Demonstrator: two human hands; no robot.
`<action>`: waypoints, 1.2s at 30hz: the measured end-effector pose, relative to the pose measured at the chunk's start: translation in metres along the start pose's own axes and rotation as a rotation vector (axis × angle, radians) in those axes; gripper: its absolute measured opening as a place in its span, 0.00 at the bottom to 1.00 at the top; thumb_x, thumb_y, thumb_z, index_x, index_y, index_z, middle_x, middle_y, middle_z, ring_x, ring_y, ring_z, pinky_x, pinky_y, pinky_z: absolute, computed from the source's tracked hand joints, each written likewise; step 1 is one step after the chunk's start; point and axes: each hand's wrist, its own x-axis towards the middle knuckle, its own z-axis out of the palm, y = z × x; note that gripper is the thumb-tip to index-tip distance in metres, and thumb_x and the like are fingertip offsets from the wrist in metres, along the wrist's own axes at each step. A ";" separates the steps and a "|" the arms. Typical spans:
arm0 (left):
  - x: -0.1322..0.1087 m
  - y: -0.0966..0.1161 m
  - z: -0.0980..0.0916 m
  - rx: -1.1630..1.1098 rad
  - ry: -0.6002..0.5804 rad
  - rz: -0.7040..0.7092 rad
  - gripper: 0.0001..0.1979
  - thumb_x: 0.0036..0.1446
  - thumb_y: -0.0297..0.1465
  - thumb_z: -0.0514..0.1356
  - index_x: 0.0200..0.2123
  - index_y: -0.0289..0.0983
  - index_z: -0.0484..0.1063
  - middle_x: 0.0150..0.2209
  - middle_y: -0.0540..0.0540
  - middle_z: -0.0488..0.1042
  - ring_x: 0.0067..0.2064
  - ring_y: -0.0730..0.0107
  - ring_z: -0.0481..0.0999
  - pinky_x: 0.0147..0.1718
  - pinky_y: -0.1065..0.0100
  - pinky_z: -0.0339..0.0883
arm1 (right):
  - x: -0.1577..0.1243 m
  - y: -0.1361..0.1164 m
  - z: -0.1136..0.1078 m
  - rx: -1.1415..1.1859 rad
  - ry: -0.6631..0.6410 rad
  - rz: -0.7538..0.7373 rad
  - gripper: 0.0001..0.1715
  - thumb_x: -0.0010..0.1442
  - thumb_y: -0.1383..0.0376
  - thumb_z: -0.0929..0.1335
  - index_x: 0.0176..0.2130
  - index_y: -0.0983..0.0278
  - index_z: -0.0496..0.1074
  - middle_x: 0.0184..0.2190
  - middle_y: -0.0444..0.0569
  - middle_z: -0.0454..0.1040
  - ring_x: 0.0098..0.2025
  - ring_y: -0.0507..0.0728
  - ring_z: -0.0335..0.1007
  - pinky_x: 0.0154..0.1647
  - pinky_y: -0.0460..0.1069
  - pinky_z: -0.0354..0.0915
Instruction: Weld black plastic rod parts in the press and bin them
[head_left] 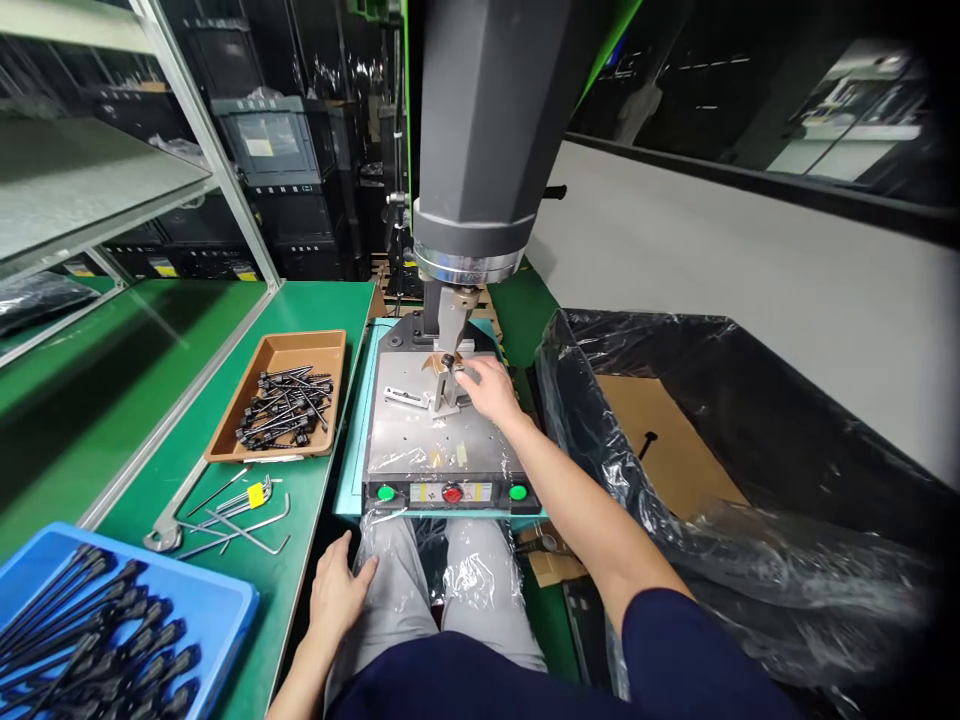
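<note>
My right hand [489, 388] reaches to the small metal fixture [444, 392] on the press's base plate. Its thumb and fingertips close in a pinch at a small black part [448, 360] seated in the fixture; the exact contact is hard to make out. Directly above the part is the pointed metal tool [453, 318] of the machine head [480, 130]. My left hand [337, 590] rests by my left thigh, holding nothing, its fingers apart. Left of the press, a brown tray [217, 445] contains a heap of black-headed rods [289, 405].
A blue tray [244, 600] of long black parts sits at front left, near hex keys [251, 515] and a wrench [163, 535]. Two green buttons [385, 493] flank a red one [452, 494]. At right, a plastic-lined box [720, 335] holds one black piece [648, 444].
</note>
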 end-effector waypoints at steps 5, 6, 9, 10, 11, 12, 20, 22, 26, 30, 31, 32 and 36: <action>-0.001 -0.005 -0.003 -0.128 0.028 -0.043 0.36 0.50 0.50 0.58 0.58 0.33 0.66 0.56 0.34 0.71 0.38 0.54 0.76 0.48 0.49 0.68 | 0.043 0.003 0.024 -0.037 -0.124 -0.026 0.14 0.62 0.58 0.68 0.38 0.66 0.77 0.44 0.55 0.73 0.51 0.65 0.66 0.55 0.59 0.61; -0.001 -0.005 -0.002 -0.138 0.024 -0.049 0.36 0.50 0.50 0.58 0.58 0.32 0.66 0.56 0.34 0.71 0.35 0.56 0.76 0.46 0.50 0.69 | 0.044 0.004 0.024 -0.041 -0.130 -0.038 0.13 0.62 0.58 0.68 0.37 0.66 0.76 0.44 0.56 0.73 0.50 0.65 0.66 0.55 0.58 0.61; -0.002 -0.004 -0.002 -0.149 0.013 -0.052 0.36 0.50 0.49 0.58 0.56 0.31 0.67 0.55 0.34 0.72 0.32 0.58 0.75 0.42 0.51 0.70 | 0.043 0.001 0.018 -0.028 -0.080 -0.070 0.14 0.64 0.57 0.66 0.37 0.65 0.75 0.44 0.55 0.73 0.50 0.64 0.66 0.55 0.58 0.61; -0.002 -0.002 -0.002 -0.150 0.007 -0.048 0.35 0.50 0.48 0.58 0.56 0.32 0.68 0.54 0.34 0.73 0.31 0.59 0.75 0.42 0.51 0.70 | 0.041 -0.001 0.014 -0.007 -0.058 -0.074 0.15 0.65 0.56 0.65 0.38 0.64 0.74 0.44 0.55 0.73 0.51 0.64 0.67 0.54 0.58 0.62; -0.001 0.000 -0.003 -0.152 -0.001 -0.041 0.33 0.51 0.48 0.58 0.55 0.33 0.69 0.53 0.35 0.74 0.30 0.60 0.75 0.41 0.51 0.70 | 0.036 -0.004 0.010 0.025 -0.036 -0.070 0.16 0.65 0.55 0.64 0.39 0.64 0.74 0.45 0.54 0.74 0.51 0.64 0.67 0.54 0.59 0.62; 0.000 0.003 -0.004 -0.161 -0.009 -0.029 0.31 0.51 0.47 0.58 0.54 0.34 0.70 0.52 0.36 0.74 0.30 0.61 0.74 0.40 0.52 0.70 | 0.030 -0.008 0.005 0.070 -0.016 -0.053 0.17 0.65 0.53 0.64 0.40 0.63 0.74 0.45 0.54 0.74 0.51 0.64 0.68 0.54 0.59 0.62; 0.012 0.082 -0.032 -0.670 -0.115 0.131 0.27 0.54 0.44 0.62 0.53 0.35 0.70 0.48 0.39 0.77 0.50 0.56 0.76 0.52 0.56 0.68 | -0.081 -0.068 -0.025 1.033 -0.288 0.497 0.30 0.56 0.43 0.72 0.45 0.62 0.68 0.32 0.48 0.77 0.31 0.58 0.76 0.37 0.54 0.71; 0.015 0.115 -0.040 -0.769 -0.164 0.195 0.25 0.53 0.43 0.63 0.51 0.34 0.71 0.45 0.39 0.78 0.48 0.57 0.77 0.52 0.55 0.68 | -0.104 -0.085 -0.026 1.195 -0.363 0.608 0.31 0.52 0.43 0.75 0.43 0.62 0.69 0.29 0.46 0.76 0.28 0.56 0.74 0.32 0.51 0.70; 0.017 0.169 -0.050 -0.908 -0.277 0.299 0.23 0.52 0.41 0.66 0.49 0.35 0.73 0.43 0.40 0.78 0.43 0.62 0.78 0.47 0.58 0.71 | -0.129 -0.104 -0.024 1.359 -0.378 0.663 0.30 0.50 0.46 0.78 0.42 0.61 0.70 0.27 0.44 0.74 0.25 0.53 0.69 0.27 0.47 0.66; 0.012 0.193 -0.051 -1.008 -0.328 0.365 0.20 0.51 0.38 0.68 0.46 0.35 0.74 0.39 0.42 0.79 0.39 0.65 0.79 0.43 0.61 0.72 | -0.141 -0.109 -0.021 1.360 -0.360 0.631 0.30 0.49 0.46 0.78 0.42 0.61 0.70 0.26 0.44 0.72 0.25 0.53 0.66 0.27 0.47 0.64; 0.010 0.196 -0.050 -1.030 -0.354 0.383 0.20 0.52 0.38 0.67 0.46 0.35 0.74 0.37 0.43 0.79 0.37 0.65 0.79 0.42 0.61 0.73 | -0.143 -0.110 -0.021 1.351 -0.351 0.625 0.31 0.48 0.46 0.78 0.42 0.60 0.70 0.26 0.43 0.71 0.25 0.53 0.65 0.26 0.47 0.63; 0.008 0.198 -0.050 -1.049 -0.383 0.398 0.19 0.52 0.38 0.67 0.46 0.35 0.74 0.35 0.44 0.79 0.34 0.65 0.79 0.40 0.61 0.73 | -0.144 -0.111 -0.020 1.342 -0.337 0.623 0.32 0.47 0.46 0.79 0.42 0.60 0.70 0.26 0.43 0.70 0.24 0.53 0.64 0.26 0.47 0.62; 0.003 0.202 -0.047 -1.092 -0.400 0.371 0.17 0.50 0.36 0.69 0.42 0.34 0.75 0.32 0.46 0.79 0.29 0.66 0.79 0.36 0.61 0.73 | -0.148 -0.115 -0.018 1.330 -0.298 0.638 0.32 0.45 0.47 0.80 0.42 0.61 0.70 0.27 0.42 0.69 0.24 0.51 0.62 0.25 0.46 0.62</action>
